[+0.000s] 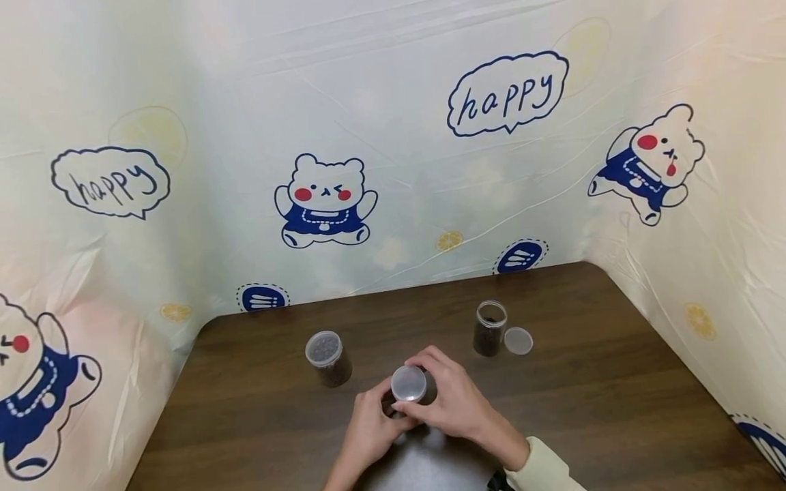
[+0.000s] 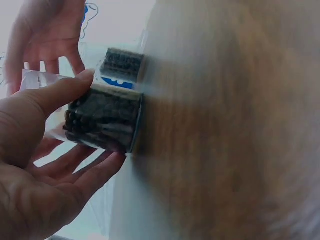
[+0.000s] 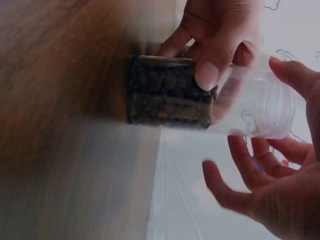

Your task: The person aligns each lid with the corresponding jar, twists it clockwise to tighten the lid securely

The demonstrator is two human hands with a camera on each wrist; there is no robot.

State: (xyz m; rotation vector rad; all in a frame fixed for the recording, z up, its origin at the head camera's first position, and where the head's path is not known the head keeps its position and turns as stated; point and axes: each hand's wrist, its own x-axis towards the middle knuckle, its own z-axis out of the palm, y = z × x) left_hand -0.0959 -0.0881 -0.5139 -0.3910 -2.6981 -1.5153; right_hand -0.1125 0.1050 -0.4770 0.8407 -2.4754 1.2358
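Note:
Near the front of the table, my left hand (image 1: 371, 424) grips the lower part of a clear plastic jar (image 3: 170, 95) partly filled with dark brown beans that look like coffee beans. The jar stands upright, its base at or close to the tabletop. A translucent round lid (image 1: 409, 383) covers its top. Thumb and fingers of my right hand (image 1: 457, 399) curve around the lid's edge and hold it. In the right wrist view, the left thumb presses the jar's side at bean level, and the jar's upper part looks bare of beans.
A similar jar (image 1: 331, 361) with dark contents stands at the left, apparently lidded. Toward the back right is an open jar (image 1: 489, 335) of dark contents, a loose lid (image 1: 518, 341) lying beside it. The brown wooden table (image 1: 258, 402) meets a printed curtain (image 1: 417, 177).

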